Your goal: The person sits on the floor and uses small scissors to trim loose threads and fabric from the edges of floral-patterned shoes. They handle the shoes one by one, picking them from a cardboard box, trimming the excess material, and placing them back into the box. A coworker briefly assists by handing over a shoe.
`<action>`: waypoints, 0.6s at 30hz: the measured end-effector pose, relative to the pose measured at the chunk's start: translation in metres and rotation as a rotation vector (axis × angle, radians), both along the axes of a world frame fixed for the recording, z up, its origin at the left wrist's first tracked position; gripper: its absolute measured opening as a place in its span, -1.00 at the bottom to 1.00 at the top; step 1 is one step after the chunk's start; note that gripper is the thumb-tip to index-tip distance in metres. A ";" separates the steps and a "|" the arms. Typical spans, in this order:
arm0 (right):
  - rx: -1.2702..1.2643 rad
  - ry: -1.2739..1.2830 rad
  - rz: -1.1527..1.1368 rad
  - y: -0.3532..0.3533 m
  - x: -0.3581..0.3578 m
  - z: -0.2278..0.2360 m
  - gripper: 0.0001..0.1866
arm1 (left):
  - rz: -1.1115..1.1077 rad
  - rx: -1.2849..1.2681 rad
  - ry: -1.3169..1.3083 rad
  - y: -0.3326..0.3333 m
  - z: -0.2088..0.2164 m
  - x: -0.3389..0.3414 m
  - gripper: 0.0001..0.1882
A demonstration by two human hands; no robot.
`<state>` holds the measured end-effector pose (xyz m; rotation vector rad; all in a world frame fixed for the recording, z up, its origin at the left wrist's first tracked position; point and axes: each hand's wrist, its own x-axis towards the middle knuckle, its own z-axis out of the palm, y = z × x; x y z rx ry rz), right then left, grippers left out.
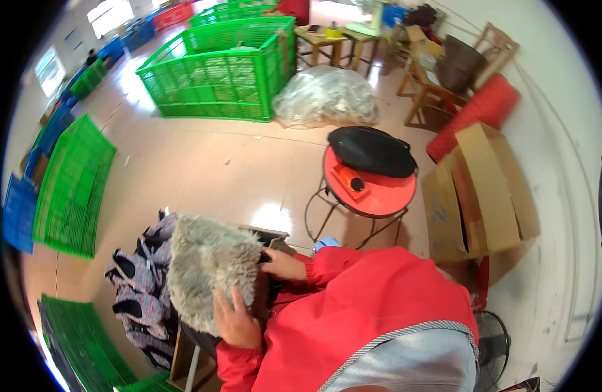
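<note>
A fluffy grey-beige fur-like piece [209, 268] lies over a low surface in front of me, its long pile facing up. My left hand [239, 320] rests flat on its near lower part, fingers spread. At its right edge is my right hand [283, 264], fingers bent around something dark by the fur; what they hold is partly hidden. Beside the fur on the left hangs a bunch of grey-and-pink patterned cloth pieces [141, 294] with black parts. Behind the fur, a dark box-like edge [265, 232] shows.
A red round stool [386, 204] carries a black cushion [373, 151] and an orange box [350, 181]. Cardboard boxes [480, 196] and a fan [491, 346] stand at right. Green crates [213, 88] stand ahead and at left, near a clear plastic bag [327, 98].
</note>
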<state>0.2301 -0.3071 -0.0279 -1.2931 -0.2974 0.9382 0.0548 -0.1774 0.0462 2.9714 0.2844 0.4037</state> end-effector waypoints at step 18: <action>0.029 0.011 0.062 0.007 0.026 0.011 -0.30 | -0.153 0.012 0.016 0.001 -0.004 -0.013 -0.38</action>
